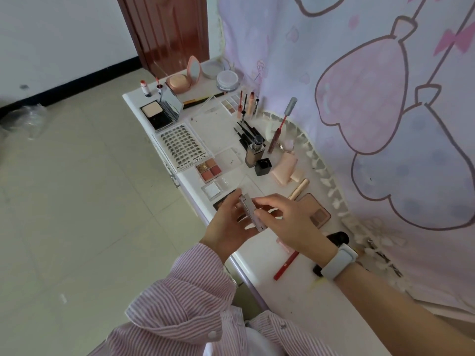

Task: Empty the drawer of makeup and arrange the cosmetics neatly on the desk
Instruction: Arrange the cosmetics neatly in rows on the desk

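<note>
White desk [295, 286] along a pink cartoon-print curtain [359, 98], tiled floor [77, 201] on the open side.

Grip: both hands hold one slim silver compact case [250, 211] just above the desk's near edge. Left hand [228, 227] cups it from below, fingers curled round its edge; right hand [288, 222] pinches the top side, fingers bent over it. Case is tilted, hinge edge facing up, looks partly open; inside not visible.

Just beyond the grip: dark palette [223, 201] half hidden under the left hand, clear square pan [213, 188], four-pan orange palette [208, 169]. Right of the grip: brown blush compact [317, 210], gold tube [299, 188]. Under the right wrist: red pencil [286, 263], black item [338, 238], mostly hidden.

Farther out: 1 lash sheet [181, 147], 1 foundation bottle [254, 151], 1 black cube cap [263, 167], 1 black powder compact [155, 115], 1 pink cushion compact [180, 82], 1 round jar [227, 79].

Room: bare desktop toward the person from the wrist; curtain side is lined with a lace trim [321, 170]. White watch [339, 260] on the right wrist, striped sleeve [185, 291] on the left.
</note>
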`<action>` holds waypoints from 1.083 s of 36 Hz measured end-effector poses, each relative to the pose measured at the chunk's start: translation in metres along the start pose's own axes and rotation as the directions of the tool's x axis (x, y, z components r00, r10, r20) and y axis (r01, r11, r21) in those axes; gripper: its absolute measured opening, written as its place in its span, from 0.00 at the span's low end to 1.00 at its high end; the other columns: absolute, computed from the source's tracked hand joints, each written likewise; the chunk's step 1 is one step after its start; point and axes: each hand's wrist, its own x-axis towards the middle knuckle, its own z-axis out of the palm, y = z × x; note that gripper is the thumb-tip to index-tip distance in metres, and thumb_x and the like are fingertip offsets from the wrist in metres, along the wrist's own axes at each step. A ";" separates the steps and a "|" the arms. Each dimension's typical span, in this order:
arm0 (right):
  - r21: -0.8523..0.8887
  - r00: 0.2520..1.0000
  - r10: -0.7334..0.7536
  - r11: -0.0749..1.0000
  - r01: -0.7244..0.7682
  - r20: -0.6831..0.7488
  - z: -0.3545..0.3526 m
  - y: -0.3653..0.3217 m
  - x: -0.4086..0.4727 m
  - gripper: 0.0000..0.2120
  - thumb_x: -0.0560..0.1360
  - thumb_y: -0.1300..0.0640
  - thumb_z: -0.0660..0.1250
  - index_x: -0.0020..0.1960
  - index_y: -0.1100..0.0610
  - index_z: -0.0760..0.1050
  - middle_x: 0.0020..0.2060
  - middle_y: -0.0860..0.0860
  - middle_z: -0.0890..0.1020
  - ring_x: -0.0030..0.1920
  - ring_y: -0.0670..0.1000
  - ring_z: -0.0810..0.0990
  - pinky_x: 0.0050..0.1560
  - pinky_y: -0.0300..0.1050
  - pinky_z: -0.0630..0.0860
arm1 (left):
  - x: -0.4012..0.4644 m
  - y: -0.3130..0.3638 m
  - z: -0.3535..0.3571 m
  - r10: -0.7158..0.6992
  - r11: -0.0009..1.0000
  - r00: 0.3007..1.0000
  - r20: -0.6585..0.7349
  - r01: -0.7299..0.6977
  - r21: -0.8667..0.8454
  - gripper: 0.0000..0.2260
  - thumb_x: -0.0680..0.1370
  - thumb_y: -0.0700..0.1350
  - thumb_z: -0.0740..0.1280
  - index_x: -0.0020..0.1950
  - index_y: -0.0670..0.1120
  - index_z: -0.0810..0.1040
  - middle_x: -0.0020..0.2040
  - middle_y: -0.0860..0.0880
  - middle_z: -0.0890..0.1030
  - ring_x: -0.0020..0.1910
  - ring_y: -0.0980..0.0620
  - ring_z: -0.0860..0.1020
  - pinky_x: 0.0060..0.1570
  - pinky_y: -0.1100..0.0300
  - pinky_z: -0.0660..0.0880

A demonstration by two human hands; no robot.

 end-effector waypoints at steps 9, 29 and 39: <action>-0.102 0.999 0.049 0.994 -0.047 0.015 -0.002 0.004 0.000 0.07 0.77 0.56 0.62 0.55 0.53 0.70 0.46 0.45 0.75 0.43 0.40 0.74 0.41 0.29 0.72 | 0.000 -0.002 0.004 0.225 0.971 0.970 -0.090 -0.217 0.099 0.13 0.74 0.49 0.69 0.53 0.45 0.71 0.55 0.39 0.76 0.52 0.42 0.78 0.44 0.51 0.79; -0.218 0.991 0.080 0.974 -0.056 0.104 -0.005 0.005 0.002 0.22 0.75 0.42 0.57 0.63 0.53 0.72 0.48 0.43 0.75 0.52 0.45 0.72 0.51 0.35 0.67 | 0.001 0.000 0.002 0.210 0.973 0.978 -0.015 -0.208 0.097 0.12 0.79 0.52 0.61 0.60 0.50 0.77 0.60 0.41 0.78 0.59 0.42 0.77 0.58 0.44 0.75; -0.182 0.955 0.150 0.978 -0.105 0.255 -0.015 0.002 0.010 0.13 0.78 0.56 0.59 0.56 0.57 0.79 0.47 0.56 0.83 0.48 0.54 0.81 0.50 0.41 0.75 | -0.001 -0.009 0.000 0.290 0.931 0.953 -0.090 -0.259 0.258 0.09 0.75 0.42 0.68 0.54 0.42 0.80 0.53 0.42 0.81 0.55 0.45 0.79 0.59 0.53 0.75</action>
